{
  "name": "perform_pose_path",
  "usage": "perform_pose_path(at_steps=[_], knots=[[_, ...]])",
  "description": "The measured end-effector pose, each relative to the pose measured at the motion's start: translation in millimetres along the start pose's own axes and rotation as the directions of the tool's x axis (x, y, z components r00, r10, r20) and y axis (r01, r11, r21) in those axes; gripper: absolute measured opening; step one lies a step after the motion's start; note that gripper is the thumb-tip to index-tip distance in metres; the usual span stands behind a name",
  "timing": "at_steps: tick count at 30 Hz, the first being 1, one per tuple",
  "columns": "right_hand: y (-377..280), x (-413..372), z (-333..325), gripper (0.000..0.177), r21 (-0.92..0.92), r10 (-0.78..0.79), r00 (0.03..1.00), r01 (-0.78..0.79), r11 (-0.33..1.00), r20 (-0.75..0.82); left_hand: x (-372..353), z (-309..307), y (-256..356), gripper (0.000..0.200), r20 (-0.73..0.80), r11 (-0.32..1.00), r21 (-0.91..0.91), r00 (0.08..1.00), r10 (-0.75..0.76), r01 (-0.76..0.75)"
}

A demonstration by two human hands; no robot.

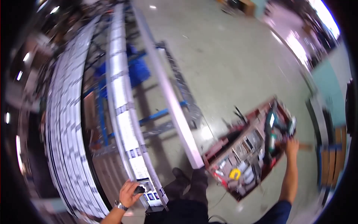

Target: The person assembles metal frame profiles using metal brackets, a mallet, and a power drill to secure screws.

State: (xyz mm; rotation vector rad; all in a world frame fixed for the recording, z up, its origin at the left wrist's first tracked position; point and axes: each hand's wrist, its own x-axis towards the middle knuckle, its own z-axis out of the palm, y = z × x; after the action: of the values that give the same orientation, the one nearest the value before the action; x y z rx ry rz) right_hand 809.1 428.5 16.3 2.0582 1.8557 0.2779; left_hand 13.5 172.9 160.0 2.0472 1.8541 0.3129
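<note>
My left hand (128, 192), with a metal watch at the wrist, pinches a small black part (139, 189) at the near end of a long metal channel (138, 167). White film with dark print runs along this channel. On the right, my right hand (292, 145) reaches to the edge of a wooden toolbox (238, 196), close beside a green and black power drill (273, 121). Blur hides what its fingers hold. A yellow tape measure (235, 174) lies in the box among small loose parts.
A bare metal bar (173, 100) lies alongside the channel on a blue and grey frame (160, 112). Many film-wrapped profiles (69, 119) are stacked at the left. Blue cloth or plastic (138, 71) hangs under the frame. Brown boards (333, 160) stand at the far right.
</note>
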Motion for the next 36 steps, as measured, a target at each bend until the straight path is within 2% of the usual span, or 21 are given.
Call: perform_pose_path(at_steps=[3,6,8,10,11,12,13,14,15,16,17,18,20,23,25,26,29,32,34,35,36], knots=[[5,-39,-37,0.031,0.076,0.212,0.977,-0.211,0.974,-0.001,-4,-2,-5,0.053,-0.011,0.999,-0.015,0.999,0.033,-0.033],[-14,-91,-95,0.03,0.317,0.377,0.92,-0.329,0.89,-0.103,-8,3,-15,0.06,0.01,0.997,-0.042,0.998,0.067,-0.067],[-33,-121,-91,0.031,0.689,0.412,0.91,-0.274,0.671,-0.04,-11,10,-20,0.064,0.019,0.998,-0.009,0.998,0.063,-0.062],[-85,-153,-87,0.031,0.95,0.21,0.977,-0.104,0.294,0.042,-15,22,-25,0.064,-0.007,0.997,0.04,0.998,0.066,-0.066],[-154,-181,-160,0.027,0.954,0.178,0.98,0.029,0.299,-0.086,-13,16,-25,0.056,-0.07,0.985,0.091,0.985,0.155,-0.149],[-180,-194,-174,0.037,0.994,-0.042,0.994,-0.097,0.048,0.099,-9,17,-26,0.046,-0.017,0.993,-0.066,0.995,0.099,-0.1],[-217,-214,-196,0.038,0.972,-0.049,0.971,-0.235,-0.006,0.235,-7,30,-33,0.039,-0.095,0.983,-0.072,0.983,0.159,-0.166],[-254,-235,-233,0.032,0.902,-0.092,0.923,-0.386,-0.195,0.374,-8,28,-30,0.038,-0.245,0.967,-0.038,0.941,0.234,-0.25],[-272,-242,-238,0.029,0.972,-0.241,0.944,-0.234,-0.014,0.224,-8,20,-24,0.039,-0.267,0.968,-0.07,0.94,0.214,-0.24],[-300,-249,-269,0.03,0.964,-0.384,0.888,-0.263,0.028,0.254,-5,8,-14,0.042,-0.104,0.985,-0.149,0.992,0.076,-0.091],[-329,-258,-289,0.036,0.986,-0.453,0.876,-0.152,0.061,0.163,-5,6,-16,0.046,-0.16,0.985,-0.074,0.977,0.144,-0.157],[-347,-262,-296,0.042,0.978,-0.483,0.87,0.006,0.207,0.097,-5,10,-19,0.048,-0.129,0.987,-0.067,0.982,0.138,-0.148],[-379,-267,-333,0.051,0.937,-0.577,0.816,0.22,0.272,-0.024,-7,17,-21,0.048,-0.176,0.988,-0.023,0.974,0.146,-0.153],[-402,-277,-369,0.051,0.885,-0.604,0.794,0.327,0.33,-0.068,-7,16,-20,0.053,-0.092,0.993,-0.078,0.992,0.087,-0.094],[-409,-283,-376,0.053,0.801,-0.643,0.764,0.416,0.43,-0.053,-8,19,-22,0.053,-0.123,0.991,-0.087,0.988,0.088,-0.099],[-413,-286,-366,0.051,0.762,-0.674,0.712,0.545,0.351,-0.199,-8,20,-22,0.054,-0.146,0.99,-0.089,0.985,0.096,-0.109],[-416,-291,-367,0.051,0.763,-0.699,0.702,0.524,0.379,-0.135,-7,21,-19,0.053,-0.136,0.991,-0.094,0.987,0.081,-0.094],[-416,-300,-371,0.052,0.765,-0.612,0.761,0.52,0.379,-0.215,-8,25,-20,0.053,-0.139,0.994,-0.083,0.988,0.065,-0.077],[-420,-306,-358,0.051,0.751,-0.61,0.746,0.557,0.354,-0.265,-7,24,-20,0.054,-0.164,0.992,-0.094,0.984,0.063,-0.079],[-419,-307,-357,0.05,0.751,-0.672,0.734,0.498,0.432,-0.1,-7,25,-20,0.054,-0.142,0.992,-0.102,0.988,0.054,-0.069],[-420,-309,-350,0.055,0.739,-0.677,0.72,0.536,0.407,-0.15,-7,24,-19,0.054,-0.136,0.992,-0.102,0.989,0.063,-0.077]])
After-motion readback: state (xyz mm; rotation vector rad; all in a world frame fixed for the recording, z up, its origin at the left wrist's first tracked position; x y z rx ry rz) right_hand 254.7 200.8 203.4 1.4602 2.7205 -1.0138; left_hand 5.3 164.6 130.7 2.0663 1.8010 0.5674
